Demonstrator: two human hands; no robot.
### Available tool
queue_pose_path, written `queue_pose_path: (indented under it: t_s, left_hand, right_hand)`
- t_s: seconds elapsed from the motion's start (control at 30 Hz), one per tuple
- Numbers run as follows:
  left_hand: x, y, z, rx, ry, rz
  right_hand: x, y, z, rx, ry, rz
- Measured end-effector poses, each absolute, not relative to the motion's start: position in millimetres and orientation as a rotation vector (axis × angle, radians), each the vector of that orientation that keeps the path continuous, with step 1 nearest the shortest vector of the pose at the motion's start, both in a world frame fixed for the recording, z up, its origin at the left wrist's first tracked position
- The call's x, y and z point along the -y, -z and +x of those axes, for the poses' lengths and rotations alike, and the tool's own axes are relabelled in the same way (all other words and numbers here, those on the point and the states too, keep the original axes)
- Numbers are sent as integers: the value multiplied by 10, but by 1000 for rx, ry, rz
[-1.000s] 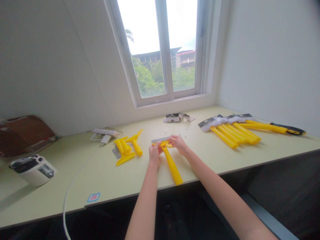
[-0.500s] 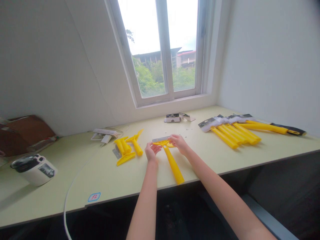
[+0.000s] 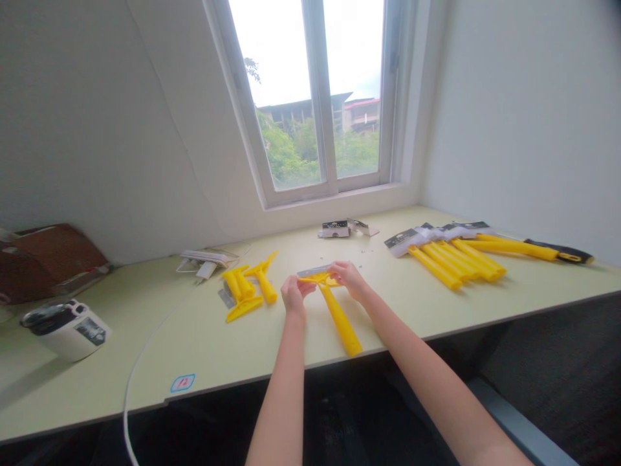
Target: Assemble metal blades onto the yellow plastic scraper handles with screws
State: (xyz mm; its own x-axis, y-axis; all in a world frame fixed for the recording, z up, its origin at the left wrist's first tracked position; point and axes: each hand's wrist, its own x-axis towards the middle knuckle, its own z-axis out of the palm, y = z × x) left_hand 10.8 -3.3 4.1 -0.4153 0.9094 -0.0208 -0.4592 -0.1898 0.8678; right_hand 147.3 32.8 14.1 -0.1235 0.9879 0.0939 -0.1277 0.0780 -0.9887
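Observation:
A yellow scraper [image 3: 341, 321] with a thick handle and a wide head is between my hands, its handle pointing toward the table's front edge. Closed on the left end of its head is my left hand [image 3: 294, 294]. My right hand [image 3: 347, 277] pinches the head's right end. A grey metal blade [image 3: 313, 271] shows along the far side of the head, partly hidden by my fingers. Left of my hands lie several loose yellow scraper parts [image 3: 244, 304], with a bit of grey metal blade beside them.
Several yellow-handled scrapers with black-and-white cards [image 3: 453, 259] lie at the right, beside a longer black-and-yellow tool [image 3: 557, 250]. Small boxes [image 3: 336, 228] stand near the window. At the left are a power strip [image 3: 206, 260], a white mug [image 3: 72, 333], a brown box [image 3: 53, 259] and a white cable [image 3: 138, 359].
The scraper's handle end has swung slightly to the right. My left hand still grips the head's left end, and the right hand has stayed almost in place.

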Motion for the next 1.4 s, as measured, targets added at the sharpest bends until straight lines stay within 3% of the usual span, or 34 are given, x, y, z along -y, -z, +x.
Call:
queue_pose_path:
  t_s: [0.7,0.87,1.07,1.4]
  left_hand:
    - [8,-13,80,-1192,-1783,638]
    - [-4,10,58,-1209,-1804,617]
    - [3,12,50,-1227,-1830,607]
    - [3,-1,51,-1236,-1819,591]
  right_hand:
    - [-332,-159,1461,1351,-1323,-1046]
    - [-410,-118,1543,1327,-926,-1241]
    - [-281,-103,1600,1859,-239,-1553]
    - [-259,-98,1598,2049,-225,-1497]
